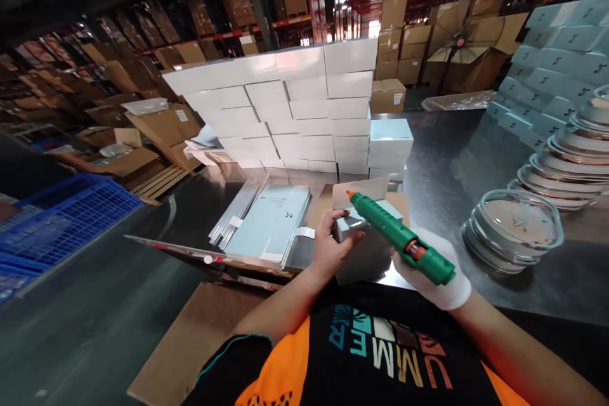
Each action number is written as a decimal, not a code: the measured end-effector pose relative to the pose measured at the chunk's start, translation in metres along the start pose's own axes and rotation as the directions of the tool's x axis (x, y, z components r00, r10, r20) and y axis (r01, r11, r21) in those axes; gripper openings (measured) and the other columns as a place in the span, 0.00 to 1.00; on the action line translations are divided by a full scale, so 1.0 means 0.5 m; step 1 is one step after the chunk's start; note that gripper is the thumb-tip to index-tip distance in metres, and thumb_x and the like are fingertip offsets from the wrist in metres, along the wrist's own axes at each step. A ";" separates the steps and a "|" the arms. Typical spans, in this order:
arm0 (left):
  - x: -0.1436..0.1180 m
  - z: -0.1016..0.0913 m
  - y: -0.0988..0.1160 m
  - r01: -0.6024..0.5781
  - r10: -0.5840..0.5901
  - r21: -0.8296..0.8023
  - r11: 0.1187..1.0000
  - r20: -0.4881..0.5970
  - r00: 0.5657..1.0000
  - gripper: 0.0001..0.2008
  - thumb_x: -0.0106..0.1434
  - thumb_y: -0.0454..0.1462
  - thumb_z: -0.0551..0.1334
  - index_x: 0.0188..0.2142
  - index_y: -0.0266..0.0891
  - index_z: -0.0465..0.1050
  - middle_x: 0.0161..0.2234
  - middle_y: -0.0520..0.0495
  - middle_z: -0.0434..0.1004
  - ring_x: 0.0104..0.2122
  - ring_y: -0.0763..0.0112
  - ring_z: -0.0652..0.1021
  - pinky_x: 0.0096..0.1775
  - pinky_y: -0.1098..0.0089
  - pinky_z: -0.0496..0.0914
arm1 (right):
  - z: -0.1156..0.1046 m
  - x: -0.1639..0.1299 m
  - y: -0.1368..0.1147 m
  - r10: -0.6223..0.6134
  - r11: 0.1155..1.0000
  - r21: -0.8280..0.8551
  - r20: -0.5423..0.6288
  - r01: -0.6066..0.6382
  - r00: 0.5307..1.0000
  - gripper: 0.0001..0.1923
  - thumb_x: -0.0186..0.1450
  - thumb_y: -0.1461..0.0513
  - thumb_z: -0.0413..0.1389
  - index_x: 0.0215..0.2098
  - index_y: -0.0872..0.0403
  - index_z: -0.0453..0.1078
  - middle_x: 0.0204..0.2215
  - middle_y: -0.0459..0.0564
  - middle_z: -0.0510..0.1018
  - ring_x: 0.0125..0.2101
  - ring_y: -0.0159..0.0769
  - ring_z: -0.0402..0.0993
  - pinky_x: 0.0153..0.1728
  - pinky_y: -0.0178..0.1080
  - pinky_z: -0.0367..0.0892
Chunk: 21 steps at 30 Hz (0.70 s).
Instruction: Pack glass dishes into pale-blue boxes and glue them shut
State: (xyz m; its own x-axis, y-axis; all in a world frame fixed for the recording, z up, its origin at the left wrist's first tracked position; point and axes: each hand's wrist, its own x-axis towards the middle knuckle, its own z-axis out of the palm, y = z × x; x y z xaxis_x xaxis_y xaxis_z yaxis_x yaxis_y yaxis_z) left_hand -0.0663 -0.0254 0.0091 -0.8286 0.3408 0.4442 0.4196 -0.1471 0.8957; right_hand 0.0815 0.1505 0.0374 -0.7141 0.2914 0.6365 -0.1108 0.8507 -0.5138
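My right hand (435, 269), in a white glove, is wrapped round a green glue gun (397, 233). The gun's orange nozzle points up and left, over a small white and pale blue box (349, 221) with a raised flap (361, 191). My bare left hand (330, 242) grips this box at its left side, thumb and fingers bent round the near corner. The lower part of the box is partly hidden behind the hands and the gun. Left of my left hand lies a stack of pale blue printed sheets (269, 219), next to a bundle of clear strips (238, 212).
A wall of stacked white boxes (304, 108) stands at the back of the metal table (438, 146). On the right are stacked clear-lidded containers (516, 222) and pale blue boxes (561, 63). A blue crate (71, 216) sits on the floor at left, near cartons.
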 end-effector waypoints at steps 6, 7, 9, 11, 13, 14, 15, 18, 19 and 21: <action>-0.007 0.001 -0.006 -0.019 0.018 0.044 0.999 0.017 1.000 0.27 0.56 0.55 0.79 0.49 0.44 0.80 0.44 0.44 0.83 0.42 0.57 0.80 0.47 0.60 0.74 | 0.012 0.025 -0.009 0.071 0.997 0.045 -0.025 -0.070 0.997 0.08 0.59 0.55 0.62 0.25 0.47 0.71 0.23 0.49 0.79 0.25 0.42 0.76 0.30 0.44 0.72; -0.007 -0.003 -0.008 -0.002 0.002 0.055 0.998 0.008 1.000 0.28 0.56 0.56 0.78 0.49 0.44 0.81 0.43 0.45 0.82 0.40 0.58 0.80 0.45 0.61 0.74 | 0.009 0.026 0.004 0.128 0.990 0.060 -0.035 -0.126 0.991 0.09 0.58 0.55 0.62 0.23 0.47 0.70 0.21 0.49 0.77 0.24 0.42 0.74 0.30 0.45 0.72; -0.005 -0.010 -0.012 0.024 -0.022 0.072 0.997 -0.019 1.000 0.29 0.56 0.57 0.78 0.49 0.44 0.81 0.42 0.45 0.82 0.38 0.60 0.79 0.43 0.62 0.73 | 0.003 0.025 0.039 0.266 0.959 0.113 -0.042 -0.260 0.963 0.13 0.57 0.53 0.64 0.21 0.46 0.67 0.19 0.48 0.74 0.22 0.41 0.72 0.27 0.45 0.71; -0.001 -0.015 -0.016 0.037 -0.033 0.058 0.998 -0.057 0.998 0.30 0.56 0.59 0.77 0.48 0.43 0.81 0.41 0.46 0.82 0.39 0.59 0.79 0.44 0.62 0.74 | 0.005 0.022 0.078 0.417 0.890 0.206 -0.003 -0.407 0.909 0.16 0.59 0.49 0.64 0.21 0.46 0.67 0.19 0.48 0.75 0.20 0.41 0.71 0.24 0.45 0.72; 0.004 -0.018 -0.018 0.049 -0.048 0.008 0.999 -0.078 0.996 0.33 0.54 0.62 0.77 0.48 0.43 0.81 0.41 0.45 0.82 0.41 0.57 0.81 0.45 0.62 0.75 | 0.015 0.020 0.113 0.520 0.800 0.300 0.085 -0.520 0.850 0.19 0.64 0.44 0.60 0.26 0.47 0.72 0.22 0.50 0.80 0.20 0.41 0.73 0.22 0.44 0.73; 0.007 -0.020 -0.019 0.056 -0.058 -0.021 0.998 -0.080 0.995 0.34 0.54 0.64 0.76 0.48 0.42 0.80 0.42 0.45 0.83 0.42 0.57 0.82 0.45 0.62 0.75 | 0.021 0.020 0.129 0.553 0.755 0.337 0.133 -0.562 0.823 0.21 0.67 0.42 0.57 0.30 0.48 0.74 0.23 0.52 0.82 0.19 0.42 0.75 0.21 0.45 0.74; 0.010 -0.021 -0.019 0.063 -0.066 -0.047 0.997 -0.078 0.995 0.36 0.53 0.65 0.76 0.48 0.42 0.80 0.42 0.44 0.83 0.42 0.56 0.82 0.45 0.61 0.76 | 0.026 0.021 0.144 0.580 0.723 0.337 0.176 -0.603 0.795 0.25 0.70 0.40 0.53 0.32 0.50 0.76 0.25 0.55 0.83 0.19 0.44 0.76 0.21 0.45 0.74; 0.016 -0.026 -0.022 0.072 -0.077 -0.075 0.995 -0.072 0.994 0.38 0.54 0.67 0.74 0.48 0.41 0.79 0.44 0.42 0.84 0.44 0.54 0.83 0.46 0.60 0.76 | 0.024 0.025 0.186 0.678 0.686 0.146 0.226 -0.713 0.699 0.32 0.75 0.40 0.44 0.31 0.52 0.76 0.23 0.61 0.82 0.21 0.49 0.80 0.23 0.49 0.76; 0.017 -0.028 -0.023 0.070 -0.076 -0.072 0.995 -0.076 0.994 0.38 0.54 0.68 0.73 0.49 0.41 0.80 0.44 0.42 0.84 0.45 0.53 0.83 0.47 0.60 0.76 | 0.017 0.026 0.198 0.706 0.683 0.054 0.205 -0.728 0.678 0.32 0.75 0.41 0.44 0.28 0.52 0.75 0.22 0.62 0.81 0.23 0.51 0.81 0.25 0.51 0.76; 0.019 -0.031 -0.025 0.066 -0.071 -0.064 0.996 -0.089 0.993 0.37 0.55 0.68 0.73 0.48 0.41 0.80 0.45 0.41 0.85 0.46 0.52 0.83 0.48 0.59 0.76 | 0.001 0.029 0.214 0.714 0.700 -0.090 0.133 -0.709 0.687 0.29 0.73 0.43 0.49 0.24 0.51 0.72 0.23 0.64 0.81 0.30 0.57 0.84 0.33 0.55 0.78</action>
State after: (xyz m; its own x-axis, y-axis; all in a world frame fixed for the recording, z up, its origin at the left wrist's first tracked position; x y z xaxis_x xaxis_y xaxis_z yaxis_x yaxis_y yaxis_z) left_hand -0.0854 -0.0348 0.0023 -0.8861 0.2664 0.3794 0.3398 -0.1834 0.9224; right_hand 0.0589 0.2456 -0.0086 -0.6622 0.7493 -0.0059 0.4908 0.4278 -0.7590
